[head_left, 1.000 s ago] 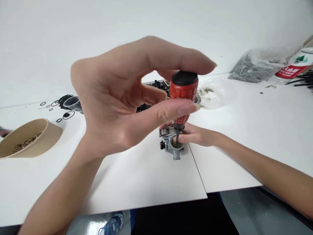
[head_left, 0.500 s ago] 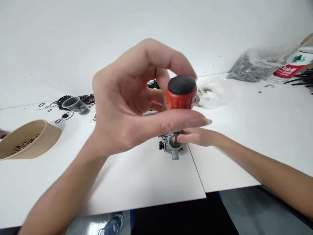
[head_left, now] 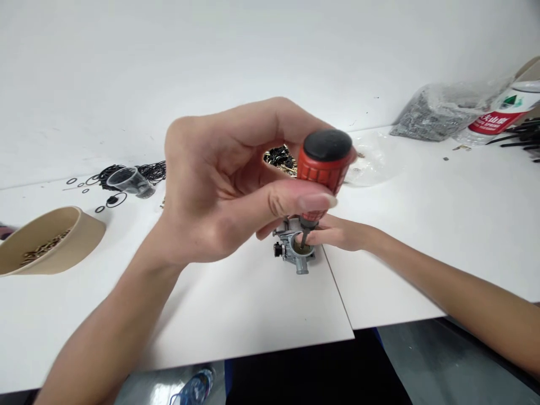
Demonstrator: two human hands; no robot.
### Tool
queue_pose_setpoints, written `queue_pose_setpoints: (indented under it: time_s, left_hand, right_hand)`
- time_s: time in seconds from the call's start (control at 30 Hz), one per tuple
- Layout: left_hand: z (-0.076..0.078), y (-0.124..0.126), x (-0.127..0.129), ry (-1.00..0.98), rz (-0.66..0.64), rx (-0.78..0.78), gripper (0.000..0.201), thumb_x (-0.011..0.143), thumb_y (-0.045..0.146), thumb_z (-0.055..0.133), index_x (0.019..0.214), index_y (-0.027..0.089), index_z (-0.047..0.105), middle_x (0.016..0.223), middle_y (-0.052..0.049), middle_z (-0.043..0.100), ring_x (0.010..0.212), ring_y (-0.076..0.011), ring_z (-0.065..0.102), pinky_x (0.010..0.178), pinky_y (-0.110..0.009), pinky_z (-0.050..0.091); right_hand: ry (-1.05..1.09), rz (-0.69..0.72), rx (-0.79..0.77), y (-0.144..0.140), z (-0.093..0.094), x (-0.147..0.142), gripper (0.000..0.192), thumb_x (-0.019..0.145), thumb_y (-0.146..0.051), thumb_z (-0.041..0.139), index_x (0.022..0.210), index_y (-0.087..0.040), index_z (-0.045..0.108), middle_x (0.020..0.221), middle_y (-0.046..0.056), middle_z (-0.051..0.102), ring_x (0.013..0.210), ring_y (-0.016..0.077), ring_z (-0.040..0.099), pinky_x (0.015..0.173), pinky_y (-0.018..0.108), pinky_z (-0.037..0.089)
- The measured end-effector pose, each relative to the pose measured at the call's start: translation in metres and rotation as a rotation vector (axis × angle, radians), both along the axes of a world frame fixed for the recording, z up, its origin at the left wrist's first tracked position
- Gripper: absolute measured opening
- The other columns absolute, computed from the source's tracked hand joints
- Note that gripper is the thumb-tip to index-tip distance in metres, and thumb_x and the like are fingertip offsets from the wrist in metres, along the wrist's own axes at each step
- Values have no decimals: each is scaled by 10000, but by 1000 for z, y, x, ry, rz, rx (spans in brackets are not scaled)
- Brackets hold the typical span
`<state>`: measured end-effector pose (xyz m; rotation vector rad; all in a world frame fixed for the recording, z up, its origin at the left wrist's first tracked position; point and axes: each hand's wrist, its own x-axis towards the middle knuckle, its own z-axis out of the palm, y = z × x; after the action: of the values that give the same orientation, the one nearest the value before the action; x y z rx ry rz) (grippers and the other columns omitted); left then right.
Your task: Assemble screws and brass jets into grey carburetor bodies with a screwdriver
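Between the thumb and fingers of my left hand [head_left: 228,191] is a screwdriver [head_left: 323,171] with a red handle and black cap. It stands nearly upright, slightly tilted, and its shaft reaches down into the round opening of a grey metal carburetor [head_left: 302,265]. A black knob [head_left: 278,250] sticks out at the carburetor's left side. My right hand [head_left: 346,232] grips the carburetor from the right, one finger at the opening beside the shaft. Its other fingers are partly hidden behind the screwdriver.
At left stand a tan bowl [head_left: 90,230] of small brass parts and a tipped clear cup [head_left: 130,183] among black rubber rings. Behind my left hand lie black and brass parts [head_left: 280,160]. A clear bag of grey parts [head_left: 434,115] and a labelled bottle [head_left: 500,119] are back right.
My left hand has come down and its fingers have turned around the handle. The screwdriver's top now leans more to the right, with more of its handle showing. My right hand and the carburetor stay put.
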<state>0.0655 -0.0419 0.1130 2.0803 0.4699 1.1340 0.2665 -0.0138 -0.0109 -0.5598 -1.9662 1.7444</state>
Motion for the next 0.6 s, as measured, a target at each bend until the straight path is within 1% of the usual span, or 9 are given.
queue_pose_setpoints:
  time_s: [0.13,0.27,0.37,0.47,0.53,0.6]
  left_hand:
    - [3,5,-5,28,-40,-2,183,875,143,588,1046,133,653,998,-14,674,679,-174,693,404,-275,532]
    - [4,8,-5,31,-21,-68,278,902,118,532,1172,121,595,899,-28,647,769,-225,706,463,-310,574]
    - [4,9,-3,43,45,-85,264,900,164,541,1159,162,591,906,-23,624,712,-186,691,470,-305,578]
    - [2,9,0,31,73,-28,233,842,244,636,1067,184,620,937,-16,597,683,-153,672,460,-283,572]
    - [1,9,1,4,74,1,224,790,253,686,992,177,628,896,4,581,688,-147,672,454,-253,556]
    - [0,8,3,-21,69,-18,209,754,235,708,935,166,630,824,27,580,653,-135,669,445,-227,532]
  right_hand:
    - [6,39,10,0,2,0,402,928,-291,542,1301,-176,444,958,52,551,881,164,548,781,293,487]
    - [13,23,-4,0,0,0,344,933,-264,527,1261,-181,464,980,47,538,859,146,518,761,271,457]
    - [8,10,-17,-1,-2,0,349,934,-223,518,1275,-189,455,969,38,532,832,132,506,734,249,447]
    - [-13,6,-7,-1,-1,1,348,934,-226,518,1273,-188,454,989,47,540,861,143,516,744,258,463]
    - [-26,5,7,-1,-1,1,355,935,-241,518,1278,-183,447,985,51,549,875,153,526,761,273,476]
    - [-21,15,12,-1,0,1,373,941,-261,512,1296,-182,433,953,45,553,855,153,534,770,284,485]
